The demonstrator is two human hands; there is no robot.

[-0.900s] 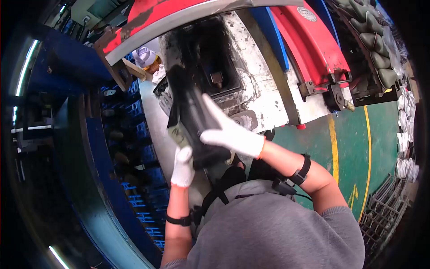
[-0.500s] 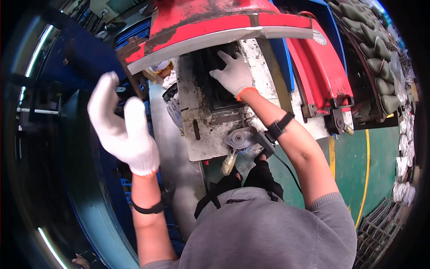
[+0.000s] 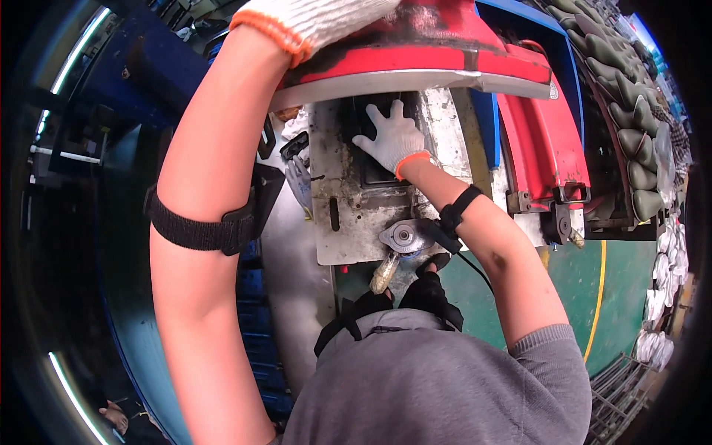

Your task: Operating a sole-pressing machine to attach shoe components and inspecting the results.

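My left hand (image 3: 319,22), in a white knit glove with an orange cuff, reaches up over the raised red machine lid (image 3: 430,52). The glove overlaps the lid's top left part; its fingers run out at the upper edge, so their grip is hidden. Under the lid's pale metal edge, my right hand (image 3: 394,139), gloved the same way, lies with fingers spread over the black recessed mould (image 3: 378,176). That mould sits in a stained metal plate (image 3: 324,248). Nothing shows in the right hand.
A round metal fitting (image 3: 403,236) with a wrapped handle (image 3: 383,273) is at the plate's near edge. To the right are a blue frame (image 3: 485,126), a second red lid (image 3: 530,144) and a rack of olive-green foot-shaped pieces (image 3: 644,174). A grey glove (image 3: 298,182) lies left of the plate.
My left hand has swung up and right from beside the machine onto the red lid. The right hand stays spread over the black mould. The whole view has shifted slightly.
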